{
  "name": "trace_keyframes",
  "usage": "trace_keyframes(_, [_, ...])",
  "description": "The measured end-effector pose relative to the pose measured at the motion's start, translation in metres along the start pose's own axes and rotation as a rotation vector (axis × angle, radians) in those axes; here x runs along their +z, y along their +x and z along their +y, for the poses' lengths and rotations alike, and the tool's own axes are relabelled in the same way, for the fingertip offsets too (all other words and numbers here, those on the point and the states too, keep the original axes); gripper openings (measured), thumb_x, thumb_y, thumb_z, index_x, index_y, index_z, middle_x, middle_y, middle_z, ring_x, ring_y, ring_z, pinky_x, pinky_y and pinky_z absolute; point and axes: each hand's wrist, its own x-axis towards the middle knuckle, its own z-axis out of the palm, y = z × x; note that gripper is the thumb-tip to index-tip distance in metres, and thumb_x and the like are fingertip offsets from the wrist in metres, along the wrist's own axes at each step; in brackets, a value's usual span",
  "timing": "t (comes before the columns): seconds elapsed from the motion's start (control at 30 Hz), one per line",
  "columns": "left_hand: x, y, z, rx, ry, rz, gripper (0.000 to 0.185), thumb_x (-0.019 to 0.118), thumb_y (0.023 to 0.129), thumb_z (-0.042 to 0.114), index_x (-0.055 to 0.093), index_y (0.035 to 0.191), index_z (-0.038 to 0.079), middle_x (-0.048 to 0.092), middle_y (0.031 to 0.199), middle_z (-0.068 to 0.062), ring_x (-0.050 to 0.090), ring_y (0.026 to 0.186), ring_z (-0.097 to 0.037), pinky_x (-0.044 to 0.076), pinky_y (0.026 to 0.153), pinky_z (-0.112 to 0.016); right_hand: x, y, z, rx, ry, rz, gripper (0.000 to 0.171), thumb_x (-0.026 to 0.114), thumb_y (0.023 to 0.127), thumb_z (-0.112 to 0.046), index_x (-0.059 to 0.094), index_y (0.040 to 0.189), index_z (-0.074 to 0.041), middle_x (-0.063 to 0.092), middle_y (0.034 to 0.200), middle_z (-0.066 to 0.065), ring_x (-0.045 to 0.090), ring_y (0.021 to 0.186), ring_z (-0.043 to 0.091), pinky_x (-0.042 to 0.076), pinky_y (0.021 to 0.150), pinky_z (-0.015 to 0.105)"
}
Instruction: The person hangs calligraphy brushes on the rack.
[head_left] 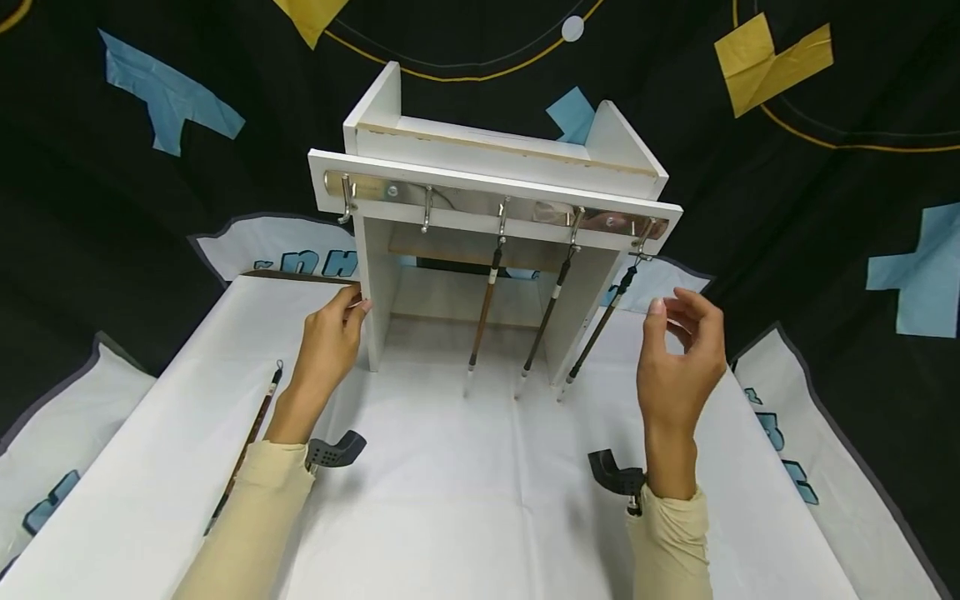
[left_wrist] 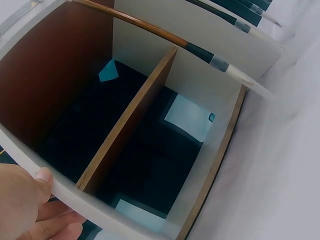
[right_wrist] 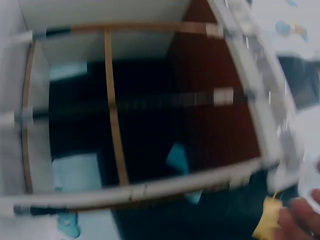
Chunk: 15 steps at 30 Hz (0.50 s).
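Head view shows the left hand (head_left: 326,342) reaching forward, thumb and fingers pinching the front edge of the white shelf's (head_left: 372,292) left side panel. The right hand (head_left: 682,358), raised upright with fingers loosely bent and thumb apart, holds nothing, near the rightmost brush (head_left: 600,325) of three hanging from hooks (head_left: 428,208).
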Motion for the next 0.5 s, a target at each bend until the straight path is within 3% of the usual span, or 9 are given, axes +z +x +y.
trace_keyframes(0.1, [-0.002,0.0,-0.001,-0.007,0.008,0.005,0.041,0.05,0.114,0.02,0.054,0.149,-0.001,0.063,0.144,-0.026,0.067,0.123,-0.048,0.057,0.097,-0.063,-0.002,0.011,0.026,0.14,-0.074,-0.175,0.046,0.063,0.107,-0.036,0.059,0.146,-0.013,0.067,0.137,0.007,0.065,0.126,0.018,0.053,0.111,0.037])
trace_keyframes(0.2, [-0.002,-0.002,-0.003,-0.018,0.009,0.0,0.042,0.049,0.114,0.022,0.054,0.149,0.0,0.063,0.144,-0.026,0.067,0.123,-0.047,0.057,0.097,-0.063,0.002,0.016,0.051,0.22,-0.101,-0.348,0.052,0.06,0.109,-0.04,0.054,0.154,-0.015,0.064,0.147,0.008,0.061,0.137,0.026,0.047,0.117,0.047])
trace_keyframes(0.33, [-0.002,-0.002,-0.003,-0.017,0.001,-0.009,0.043,0.049,0.114,0.022,0.053,0.15,0.0,0.062,0.145,-0.026,0.066,0.124,-0.047,0.056,0.099,-0.063,0.01,0.016,0.075,0.246,-0.085,-0.528,0.053,0.056,0.111,-0.032,0.047,0.159,-0.01,0.059,0.153,0.014,0.056,0.142,0.032,0.043,0.12,0.051])
trace_keyframes(0.5, [-0.001,0.002,0.001,-0.002,0.004,-0.008,0.043,0.05,0.114,0.021,0.053,0.15,0.0,0.061,0.145,-0.026,0.066,0.125,-0.049,0.056,0.098,-0.064,0.022,0.014,0.088,0.259,-0.027,-0.65,0.05,0.058,0.111,-0.027,0.052,0.154,-0.003,0.06,0.151,0.019,0.056,0.142,0.035,0.044,0.119,0.051])
